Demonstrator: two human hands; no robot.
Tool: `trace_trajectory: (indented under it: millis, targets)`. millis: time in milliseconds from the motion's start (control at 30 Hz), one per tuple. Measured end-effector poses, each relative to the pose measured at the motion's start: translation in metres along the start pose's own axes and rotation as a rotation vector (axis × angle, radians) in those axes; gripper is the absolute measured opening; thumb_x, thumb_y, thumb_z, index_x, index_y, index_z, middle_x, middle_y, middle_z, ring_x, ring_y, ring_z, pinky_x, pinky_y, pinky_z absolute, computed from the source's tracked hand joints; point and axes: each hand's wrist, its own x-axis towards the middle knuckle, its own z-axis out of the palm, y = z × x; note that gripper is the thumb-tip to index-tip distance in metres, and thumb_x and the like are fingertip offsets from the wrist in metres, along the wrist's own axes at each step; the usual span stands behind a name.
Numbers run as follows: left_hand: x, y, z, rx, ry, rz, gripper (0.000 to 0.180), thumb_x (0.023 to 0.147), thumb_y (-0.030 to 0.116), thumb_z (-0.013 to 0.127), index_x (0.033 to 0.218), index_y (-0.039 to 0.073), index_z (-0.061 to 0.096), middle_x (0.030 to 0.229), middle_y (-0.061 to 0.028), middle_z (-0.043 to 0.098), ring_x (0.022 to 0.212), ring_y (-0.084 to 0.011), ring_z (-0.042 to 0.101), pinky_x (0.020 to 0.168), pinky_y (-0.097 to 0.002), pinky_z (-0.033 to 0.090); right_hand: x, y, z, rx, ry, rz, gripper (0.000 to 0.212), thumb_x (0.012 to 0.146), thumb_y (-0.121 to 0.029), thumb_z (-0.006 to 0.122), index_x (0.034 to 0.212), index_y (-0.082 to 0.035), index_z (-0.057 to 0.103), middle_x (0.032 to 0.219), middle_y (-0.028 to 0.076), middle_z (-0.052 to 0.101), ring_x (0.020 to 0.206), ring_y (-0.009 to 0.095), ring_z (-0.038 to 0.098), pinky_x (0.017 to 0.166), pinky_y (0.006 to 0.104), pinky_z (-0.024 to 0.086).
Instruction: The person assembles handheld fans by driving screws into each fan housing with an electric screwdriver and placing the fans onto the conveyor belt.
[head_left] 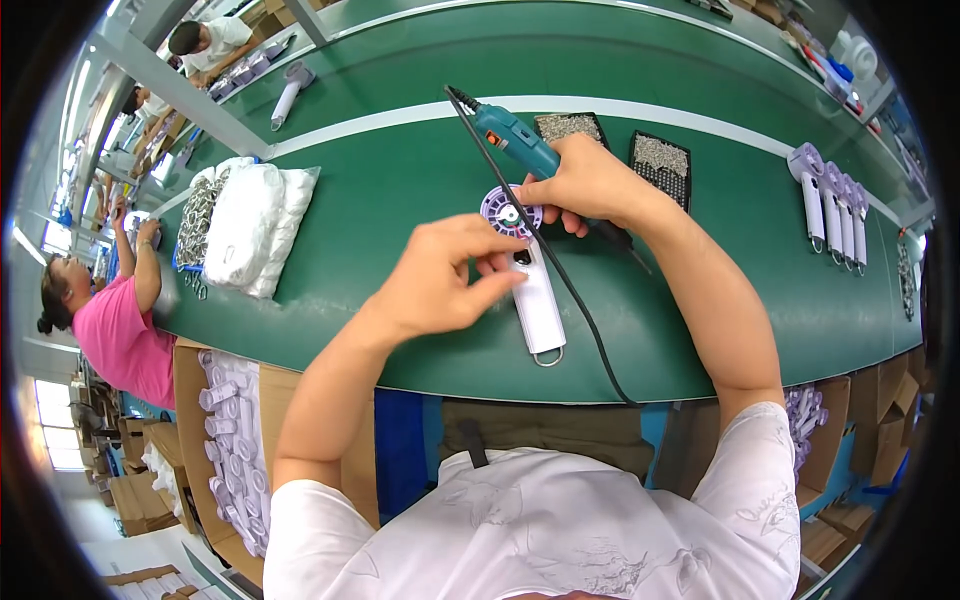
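A lavender and white handheld fan (538,305) lies on the green table, its round slotted head away from me and a metal loop at its near end. My left hand (440,275) is at the fan's neck, with thumb and index finger apart on either side of a small black part; the other fingers curl in. My right hand (595,185) is closed round a teal electric screwdriver (515,138) beside the fan head. The driver's bit points down to the right, away from the fan. A black cord (570,285) runs past the fan's right side.
Two black trays of small screws (662,155) stand beyond my right hand. Several finished-looking fans (838,205) lie at the right. A white plastic bag (258,225) and metal loops (198,225) are left. Boxes of lavender parts (235,440) flank me; a co-worker in pink (118,325) sits left.
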Motion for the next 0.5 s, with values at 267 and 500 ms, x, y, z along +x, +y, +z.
trace_trajectory:
  millis: [267, 500]
  targets:
    - [0.037, -0.046, -0.047, -0.095, -0.044, -0.265, 0.044, 0.075, 0.001, 0.083, 0.116, -0.004, 0.069, 0.107, -0.0061, 0.072, 0.099, -0.0109, 0.065, 0.074, -0.0236, 0.053, 0.0, -0.003, 0.004, 0.006, -0.022, -0.01, 0.028, 0.086, -0.018, 0.077, 0.094, 0.007, 0.067, 0.066, 0.008, 0.064, 0.046, 0.011, 0.057, 0.039, 0.0277, 0.046]
    - [0.051, -0.046, -0.037, -0.173, -0.261, -0.068, 0.074, 0.069, 0.01, 0.089, 0.136, -0.004, 0.06, 0.123, -0.0102, 0.069, 0.109, -0.0179, 0.066, 0.1, -0.0385, 0.052, -0.001, -0.002, 0.003, 0.032, -0.051, 0.0, 0.027, 0.086, -0.016, 0.075, 0.097, 0.007, 0.068, 0.067, 0.009, 0.064, 0.046, 0.011, 0.058, 0.04, 0.0274, 0.046]
